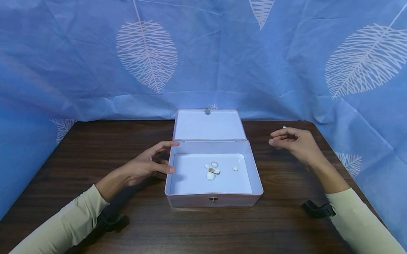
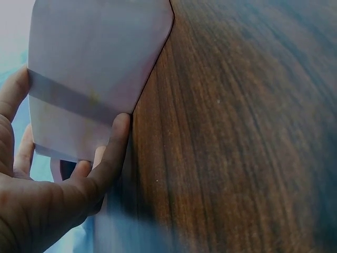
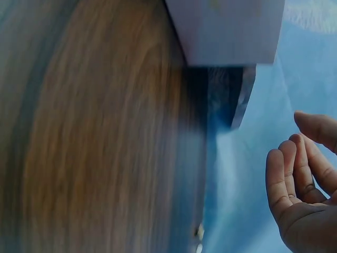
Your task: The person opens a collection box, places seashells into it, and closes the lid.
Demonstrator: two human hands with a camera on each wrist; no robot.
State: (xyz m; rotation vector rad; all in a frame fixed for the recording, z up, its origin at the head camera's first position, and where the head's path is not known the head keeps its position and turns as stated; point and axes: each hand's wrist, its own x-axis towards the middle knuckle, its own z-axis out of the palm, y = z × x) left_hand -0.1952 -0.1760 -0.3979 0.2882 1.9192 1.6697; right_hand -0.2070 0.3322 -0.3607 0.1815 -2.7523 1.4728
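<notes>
1. Box [image 1: 212, 200]: stands on the table [image 1: 227, 232], its lid [image 1: 208, 125] raised at the far side.
2. Shells [image 1: 210, 176]: all on the box floor. Five form a close cluster near the middle, around a brownish one; a single shell [image 1: 235, 169] lies apart to the right.
3. Left hand [image 1: 144, 167]: fingers and thumb spread against the box's left wall, tips at the rim and one digit at the base. It braces rather than clasps.
4. Right hand [image 1: 300, 146]: above the table, right of the box. Fingers loosely bent, thumb tip apart from them; no object visible in the grip.
5. White piece [image 1: 284, 127]: just past the right hand, largely hidden; too small to identify with certainty.
6. Risk, in my judgement: a push from the left hand could slide the box and disturb the cluster.
7. Risk: a careless sweep by the right hand could knock the white piece over the table's far edge.
8. Risk: a bump to the lid could bring it down.
</notes>
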